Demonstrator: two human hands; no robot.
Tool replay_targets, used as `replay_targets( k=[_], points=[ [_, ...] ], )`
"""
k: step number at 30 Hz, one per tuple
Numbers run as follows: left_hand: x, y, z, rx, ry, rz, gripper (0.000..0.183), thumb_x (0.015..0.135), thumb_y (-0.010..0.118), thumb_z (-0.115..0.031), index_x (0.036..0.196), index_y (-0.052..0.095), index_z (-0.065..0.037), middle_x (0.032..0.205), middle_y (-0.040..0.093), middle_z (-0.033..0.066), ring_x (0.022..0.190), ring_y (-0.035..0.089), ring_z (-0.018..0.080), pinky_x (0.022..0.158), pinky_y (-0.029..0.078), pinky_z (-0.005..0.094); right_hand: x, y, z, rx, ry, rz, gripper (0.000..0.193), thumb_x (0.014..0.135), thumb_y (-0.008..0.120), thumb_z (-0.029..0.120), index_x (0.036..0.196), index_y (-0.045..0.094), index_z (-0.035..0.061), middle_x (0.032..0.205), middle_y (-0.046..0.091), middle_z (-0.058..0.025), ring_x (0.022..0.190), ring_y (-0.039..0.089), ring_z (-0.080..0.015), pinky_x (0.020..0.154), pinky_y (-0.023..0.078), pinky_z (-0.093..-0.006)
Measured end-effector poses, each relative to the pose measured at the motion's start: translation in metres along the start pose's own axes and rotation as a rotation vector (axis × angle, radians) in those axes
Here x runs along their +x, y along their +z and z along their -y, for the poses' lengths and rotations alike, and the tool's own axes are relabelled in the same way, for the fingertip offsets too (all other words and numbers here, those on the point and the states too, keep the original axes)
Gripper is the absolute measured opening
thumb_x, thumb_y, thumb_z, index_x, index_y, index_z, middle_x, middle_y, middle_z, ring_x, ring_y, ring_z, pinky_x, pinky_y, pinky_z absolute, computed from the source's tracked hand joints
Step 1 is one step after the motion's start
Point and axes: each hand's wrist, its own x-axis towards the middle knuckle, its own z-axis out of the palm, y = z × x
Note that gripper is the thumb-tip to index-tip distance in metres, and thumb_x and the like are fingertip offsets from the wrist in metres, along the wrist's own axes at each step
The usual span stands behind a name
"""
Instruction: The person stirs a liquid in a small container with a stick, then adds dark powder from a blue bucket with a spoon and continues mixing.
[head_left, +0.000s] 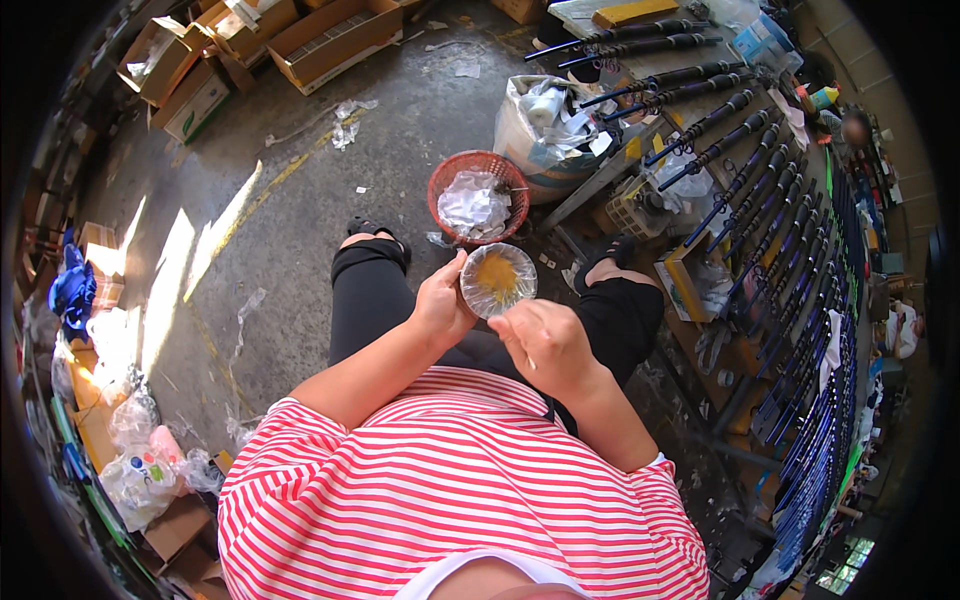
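Note:
My left hand is wrapped around the side of a small round cup lined with clear wrinkled plastic. Yellowish-amber stuff, perhaps a liquid, lies in the bottom of it. Close to the cup's near right rim is my right hand, its fingers curled closed. Whatever those fingers may pinch is hidden by the hand itself. Both hands are above my lap, between my knees.
Beyond the cup stand a red plastic basket of crumpled white paper and a white woven sack of scraps. Fishing rods lie in a long row at right. Cardboard boxes sit at far left; plastic bags at near left.

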Motion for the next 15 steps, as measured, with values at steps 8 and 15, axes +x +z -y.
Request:
replay_targets(
  k=[8, 15],
  points=[
    [0.000, -0.003, 0.000, 0.005, 0.024, 0.001, 0.039, 0.100, 0.030, -0.029, 0.110, 0.053, 0.000, 0.109, 0.059, 0.0142, 0.103, 0.056, 0.0275, 0.095, 0.042, 0.0419, 0.004, 0.002, -0.002, 0.037, -0.042, -0.041, 0.020, 0.083, 0.059, 0.004, 0.064, 0.053, 0.0016, 0.057, 0.055, -0.0100, 0.051, 0.057, -0.0285, 0.048, 0.044, -0.0344],
    [-0.001, -0.001, -0.001, 0.050, 0.007, -0.021, 0.041, 0.099, 0.030, -0.030, 0.118, 0.051, 0.000, 0.116, 0.058, 0.0133, 0.110, 0.054, 0.0270, 0.098, 0.039, 0.0426, 0.003, -0.005, -0.007, 0.088, 0.048, -0.089, 0.017, 0.083, 0.061, 0.009, 0.069, 0.055, 0.0010, 0.064, 0.057, -0.0135, 0.058, 0.058, -0.0311, 0.052, 0.045, -0.0374]
  ],
)
